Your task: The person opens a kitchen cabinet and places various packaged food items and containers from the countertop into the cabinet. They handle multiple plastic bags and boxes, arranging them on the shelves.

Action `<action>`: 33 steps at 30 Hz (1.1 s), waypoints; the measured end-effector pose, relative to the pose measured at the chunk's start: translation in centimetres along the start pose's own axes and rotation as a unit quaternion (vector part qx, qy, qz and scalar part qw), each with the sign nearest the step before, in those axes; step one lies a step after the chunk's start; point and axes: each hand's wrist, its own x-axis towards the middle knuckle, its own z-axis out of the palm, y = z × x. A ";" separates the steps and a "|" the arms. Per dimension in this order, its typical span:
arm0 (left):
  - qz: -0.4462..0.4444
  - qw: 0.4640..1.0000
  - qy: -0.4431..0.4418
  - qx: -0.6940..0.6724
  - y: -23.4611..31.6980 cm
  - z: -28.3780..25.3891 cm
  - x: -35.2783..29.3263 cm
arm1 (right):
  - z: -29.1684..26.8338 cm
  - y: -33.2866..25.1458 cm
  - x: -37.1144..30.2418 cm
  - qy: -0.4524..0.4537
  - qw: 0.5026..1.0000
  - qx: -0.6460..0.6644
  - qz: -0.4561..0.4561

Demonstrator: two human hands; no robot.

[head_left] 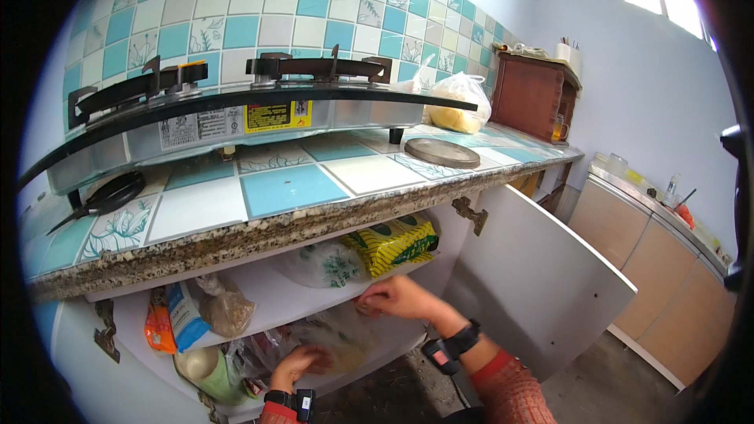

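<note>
Inside the open under-counter cupboard, a clear plastic bag (345, 341) hangs in front of the lower shelf, blurred. My right hand (402, 298) pinches its upper part by the upper shelf's edge. My left hand (305, 362) is at the bag's lower left, its fingers smeared and partly hidden, so its grip cannot be made out. Crumpled clear bags (263, 349) lie left of it, beside a pale green container (210, 377). On the upper shelf are a yellow-green packet (394, 245), a white plastic bag with green print (326, 263), a tied bag of brown contents (229, 310), a blue-white packet (187, 318) and an orange packet (159, 326).
The cupboard door (542, 290) stands open on the right, another door (110, 369) on the left. Above, the granite counter edge (236, 239) overhangs. A gas stove (259, 114), a round metal lid (442, 152) and a black-handled pan (110, 195) are on the tiled counter.
</note>
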 end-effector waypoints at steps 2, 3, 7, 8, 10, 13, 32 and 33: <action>-0.007 1.000 -0.024 0.001 -0.1 1.2 0.4 | -2.9 -4.3 -2.6 0.013 0.998 -0.056 -0.006; -0.018 0.999 -0.030 0.011 0.0 1.7 0.8 | -3.9 -6.2 -4.3 0.074 0.995 -0.062 0.003; -0.038 0.997 -0.041 0.049 0.4 2.8 0.5 | -8.5 -12.2 -7.5 0.402 0.893 -0.159 -0.125; -0.039 0.997 -0.039 0.055 0.5 2.7 0.2 | -9.8 -13.1 -7.2 0.469 0.839 -0.246 -0.126; -0.020 0.998 -0.028 0.046 0.8 2.3 -0.4 | -11.8 -14.2 -7.2 0.398 0.849 -0.328 -0.118; 0.009 0.999 -0.002 0.042 0.7 1.4 -1.7 | -13.1 -13.6 -6.3 0.301 0.870 -0.386 -0.057; -0.009 0.979 0.111 0.170 0.1 0.0 -4.4 | -13.2 -9.4 -9.6 0.431 0.801 -0.346 -0.229; -0.018 0.978 0.112 0.175 0.0 -0.3 -4.4 | -11.9 -9.6 -10.9 0.400 0.821 -0.296 -0.279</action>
